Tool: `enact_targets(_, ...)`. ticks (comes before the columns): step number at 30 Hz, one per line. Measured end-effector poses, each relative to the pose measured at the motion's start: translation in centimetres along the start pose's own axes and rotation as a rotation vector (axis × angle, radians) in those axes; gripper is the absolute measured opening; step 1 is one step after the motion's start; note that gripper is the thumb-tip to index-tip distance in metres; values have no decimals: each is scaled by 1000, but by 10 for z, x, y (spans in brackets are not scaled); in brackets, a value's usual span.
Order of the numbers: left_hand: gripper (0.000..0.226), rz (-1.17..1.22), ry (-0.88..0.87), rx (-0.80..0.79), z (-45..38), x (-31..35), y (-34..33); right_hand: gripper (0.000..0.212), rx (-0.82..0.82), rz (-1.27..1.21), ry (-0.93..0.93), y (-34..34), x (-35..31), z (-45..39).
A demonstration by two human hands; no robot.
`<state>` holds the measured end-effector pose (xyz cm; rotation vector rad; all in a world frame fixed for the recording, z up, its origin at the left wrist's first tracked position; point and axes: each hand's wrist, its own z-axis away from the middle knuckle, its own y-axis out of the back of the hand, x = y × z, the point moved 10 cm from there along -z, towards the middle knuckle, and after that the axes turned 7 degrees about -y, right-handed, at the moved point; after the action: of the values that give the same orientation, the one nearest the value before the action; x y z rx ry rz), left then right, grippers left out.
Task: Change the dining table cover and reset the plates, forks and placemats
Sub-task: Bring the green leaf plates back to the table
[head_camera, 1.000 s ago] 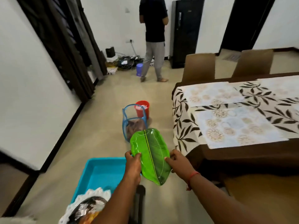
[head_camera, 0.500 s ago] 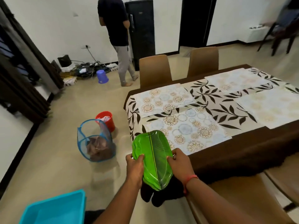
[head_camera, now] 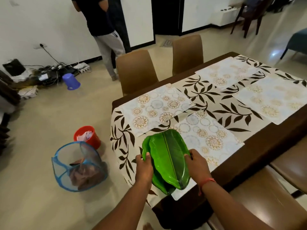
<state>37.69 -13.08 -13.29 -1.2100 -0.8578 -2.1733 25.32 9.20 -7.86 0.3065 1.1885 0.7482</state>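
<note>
**Green leaf plates held over the corner of the counter**

The plates [head_camera: 167,161] are glossy green plastic, long and pointed like a banana leaf, with a thin dark rib along the middle. At least two lie stacked, because a second rim shows at the left and at the bottom. The left hand [head_camera: 144,170] grips the left rim, its thumb curled over the edge and the other fingers hidden below. The right hand [head_camera: 196,166] grips the right rim in the same manner, with a red thread around the wrist. Both forearms reach forward from the bottom of the view, and the stack tilts a little, its far tip beyond the fingers.

Under the fingers and past them lies a pale placemat [head_camera: 206,136], smooth, rectangular, printed with gold flowers and grey circles. Three more mats lie farther away. They rest on a cream table cover [head_camera: 214,103] with dark brown leaf sprays, which hangs over the end of the dark wooden counter [head_camera: 265,146]. Left of the left fingers, on the tiled floor, stands a blue mesh basket [head_camera: 78,165] with cloth inside, and just behind it a red plastic bucket [head_camera: 88,136].
</note>
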Motion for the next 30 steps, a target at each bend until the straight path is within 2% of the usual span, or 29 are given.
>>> enact_targets(6, 34, -49, 23, 40, -60, -8, 29, 14, 91, -30, -99, -8, -2, -29)
enact_targets(11, 42, -61, 73, 115, -81, -27, 56, 25, 131, 25, -178, 16, 25, -72)
enact_targets(15, 38, -33, 43, 213, -80, -30, 87, 29, 101, 96, -226, 21, 50, -110)
enact_targets(18, 54, -4, 50, 306, -78, -36, 106, 31, 56, 138, -233, 18, 60, -132)
enact_targets(22, 37, 38, 80, 417, -58, -39, 120, 28, -16, 221, -217, 7, 71, -143)
enact_targets(25, 60, 88, 49, 467, -47, -45, 123, 23, -17, 253, -198, 4, 72, -146)
enact_targets(26, 60, 90, 56, 485, -42, -48, 124, 21, -22, 271, -191, 4, 72, -147)
enact_targets(30, 36, 146, 57, 520, -21, -48, 121, 25, -21, 371, -181, 8, 71, -147)
